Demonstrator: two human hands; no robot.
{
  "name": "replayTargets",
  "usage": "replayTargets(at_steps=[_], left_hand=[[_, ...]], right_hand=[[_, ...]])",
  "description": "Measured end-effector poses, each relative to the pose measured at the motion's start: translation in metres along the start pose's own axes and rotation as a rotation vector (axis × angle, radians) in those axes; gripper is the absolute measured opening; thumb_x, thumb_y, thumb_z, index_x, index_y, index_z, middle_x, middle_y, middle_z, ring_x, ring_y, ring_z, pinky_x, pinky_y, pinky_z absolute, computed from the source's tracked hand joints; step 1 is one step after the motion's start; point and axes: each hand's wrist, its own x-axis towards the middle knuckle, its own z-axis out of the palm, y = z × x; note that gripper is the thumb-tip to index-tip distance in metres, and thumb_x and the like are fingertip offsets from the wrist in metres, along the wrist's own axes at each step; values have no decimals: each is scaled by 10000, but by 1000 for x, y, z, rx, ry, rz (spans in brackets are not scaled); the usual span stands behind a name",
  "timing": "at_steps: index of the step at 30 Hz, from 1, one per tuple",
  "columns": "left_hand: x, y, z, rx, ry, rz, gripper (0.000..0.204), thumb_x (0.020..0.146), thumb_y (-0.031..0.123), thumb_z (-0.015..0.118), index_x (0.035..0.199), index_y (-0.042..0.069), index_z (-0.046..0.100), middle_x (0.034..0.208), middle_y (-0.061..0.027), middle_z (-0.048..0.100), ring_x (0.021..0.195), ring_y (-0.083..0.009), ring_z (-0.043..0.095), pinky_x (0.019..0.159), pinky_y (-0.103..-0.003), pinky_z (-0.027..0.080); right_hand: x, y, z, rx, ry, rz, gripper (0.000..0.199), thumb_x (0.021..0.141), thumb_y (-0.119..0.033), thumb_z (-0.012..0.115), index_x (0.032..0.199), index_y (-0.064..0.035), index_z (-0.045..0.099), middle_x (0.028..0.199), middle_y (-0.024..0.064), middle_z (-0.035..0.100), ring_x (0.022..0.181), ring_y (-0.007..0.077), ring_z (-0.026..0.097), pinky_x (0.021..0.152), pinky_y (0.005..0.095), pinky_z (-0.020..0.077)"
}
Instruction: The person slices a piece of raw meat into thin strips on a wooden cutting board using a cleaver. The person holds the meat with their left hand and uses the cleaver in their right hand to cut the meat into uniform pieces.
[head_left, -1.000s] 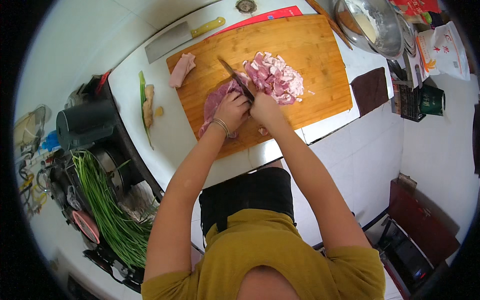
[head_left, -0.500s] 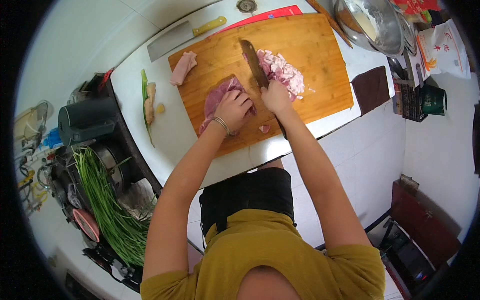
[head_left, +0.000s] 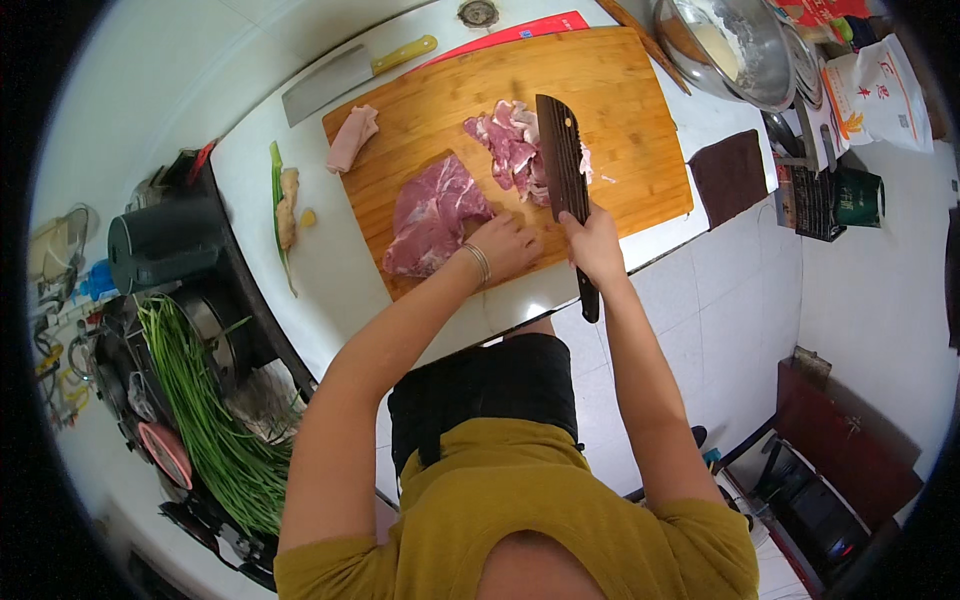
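My right hand [head_left: 595, 243] grips a knife [head_left: 563, 150] with a broad dark blade, its black handle reaching past the board's near edge. The blade stands over the right part of a heap of sliced meat [head_left: 510, 150] and hides some of it. My left hand [head_left: 507, 245], bracelets at the wrist, rests low near the wooden cutting board's [head_left: 620, 110] front edge, fingers curled down and drawn together. What lies under those fingers is hidden. Just left of it lies a large piece of raw meat [head_left: 432, 215]. A rolled pale piece of meat skin [head_left: 353, 138] sits at the board's left corner.
Behind the board lies a cleaver [head_left: 330, 85] with a yellow handle. Ginger [head_left: 287, 208] and a green onion [head_left: 276, 175] lie on the left of the counter. A metal bowl [head_left: 725, 50] stands at the far right, above a dark cloth [head_left: 730, 178]. Long green stalks [head_left: 200, 400] fill the left side.
My left hand has come off the large meat and moved right and nearer. The knife has turned more upright and shifted right, uncovering the heap's left part. The small scrap near the front is now hidden.
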Motion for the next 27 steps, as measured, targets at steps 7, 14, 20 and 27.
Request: replayTargets(at_steps=[7, 14, 20, 27], left_hand=[[40, -36, -49, -399, 587, -488, 385, 668, -9, 630, 1045, 57, 597, 949, -156, 534, 854, -363, 557, 770, -417, 478], [37, -31, -64, -1701, 671, -901, 193, 888, 176, 580, 1046, 72, 614, 901, -54, 616, 819, -181, 603, 719, -311, 485], [42, -14, -84, -2336, 590, -736, 414, 957, 419, 448, 1158, 69, 541, 1006, -51, 632, 891, -156, 603, 804, -302, 483], [2, -61, -81, -1246, 607, -977, 581, 855, 440, 584, 1272, 53, 468, 1214, -156, 535, 1169, -267, 476, 954, -378, 398]], right_hand=[[-6, 20, -4, -76, 88, -195, 139, 883, -104, 542, 919, 30, 543, 503, 35, 465, 373, 141, 450, 373, 319, 376], [-30, -10, -9, 795, -411, 190, 180, 902, -125, 540, 758, -100, 435, 530, -27, 352, 405, 103, 369, 413, 316, 374], [-31, -15, -18, 964, -545, 275, 205, 907, -164, 554, 762, -113, 419, 535, -29, 346, 406, 116, 360, 435, 309, 367], [-37, 5, -46, 906, -414, 293, 161, 883, -114, 578, 872, -103, 418, 576, -14, 383, 449, 140, 422, 452, 333, 398]])
